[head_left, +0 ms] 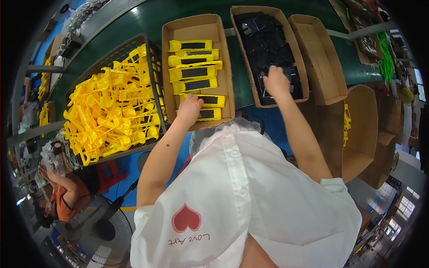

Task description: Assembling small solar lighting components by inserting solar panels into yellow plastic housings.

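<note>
My left hand (pixel 191 108) is at the near end of a cardboard box (pixel 190 27), its fingers closed on the left end of a yellow plastic part (pixel 212 100) with a dark rectangular insert. Several similar yellow parts (pixel 194 72) lie crosswise in a column in that box. To the right, my right hand (pixel 277 82) reaches into a second cardboard box (pixel 297 73) of small, flat black pieces (pixel 266 47). Its fingers are bent and drawn together among the pieces; what lies between the fingertips is hidden.
A dark plastic crate (pixel 154 62) heaped with yellow plastic parts (pixel 116 102) stands at left. An open cardboard box (pixel 319 53) sits right of the black pieces, on the green table (pixel 196 9). Larger cartons (pixel 362 129) stand at right. A fan (pixel 105 228) and another person (pixel 65 196) are lower left.
</note>
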The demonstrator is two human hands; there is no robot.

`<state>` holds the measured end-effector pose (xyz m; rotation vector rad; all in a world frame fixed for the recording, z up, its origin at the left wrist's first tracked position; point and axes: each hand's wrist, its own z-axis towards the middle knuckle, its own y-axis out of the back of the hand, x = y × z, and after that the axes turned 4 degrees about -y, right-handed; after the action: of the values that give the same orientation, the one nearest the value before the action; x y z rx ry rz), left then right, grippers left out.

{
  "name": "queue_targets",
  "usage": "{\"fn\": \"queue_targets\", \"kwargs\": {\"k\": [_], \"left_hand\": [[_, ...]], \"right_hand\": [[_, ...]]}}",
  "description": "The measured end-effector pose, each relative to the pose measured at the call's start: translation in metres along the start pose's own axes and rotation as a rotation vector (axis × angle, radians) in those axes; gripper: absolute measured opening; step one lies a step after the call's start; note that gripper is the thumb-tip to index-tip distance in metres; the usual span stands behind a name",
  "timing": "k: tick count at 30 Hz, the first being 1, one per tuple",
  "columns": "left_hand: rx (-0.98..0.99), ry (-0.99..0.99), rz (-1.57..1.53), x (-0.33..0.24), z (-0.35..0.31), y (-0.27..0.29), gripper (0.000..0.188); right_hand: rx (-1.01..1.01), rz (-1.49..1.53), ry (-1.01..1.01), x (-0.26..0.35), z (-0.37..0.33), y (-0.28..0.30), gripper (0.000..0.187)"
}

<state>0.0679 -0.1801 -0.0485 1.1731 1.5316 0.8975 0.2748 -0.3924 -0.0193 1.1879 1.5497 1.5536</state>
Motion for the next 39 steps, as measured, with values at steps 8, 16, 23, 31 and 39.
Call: {"fn": "queue_targets", "kwargs": {"k": [8, 16, 23, 31, 39], "left_hand": [[-0.561, 0.116, -0.049, 0.002, 0.042, -0.014, 0.022], [-0.989, 0.443, -0.211, 0.029, -0.046, 0.056, 0.013], [-0.408, 0.579, 0.22, 0.132, -0.142, 0.048, 0.01], [-0.54, 0.81, -0.289, 0.117, -0.195, 0.09, 0.02], [-1.326, 0.529, -1.626, 0.074, -0.171, 0.074, 0.03]], "right_hand": [[-0.066, 0.059, 0.016, -0.059, 0.035, -0.038, 0.05], [0.229, 0.179, -0.108, -0.077, 0.047, -0.013, 0.026], [0.068, 0.709, -0.149, -0.116, 0.039, -0.007, 0.031], [0.815, 1.545, 0.075, 0.013, -0.032, 0.063, 0.034], [0.885, 1.378, 0.113, 0.054, -0.045, 0.072, 0.025]]}}
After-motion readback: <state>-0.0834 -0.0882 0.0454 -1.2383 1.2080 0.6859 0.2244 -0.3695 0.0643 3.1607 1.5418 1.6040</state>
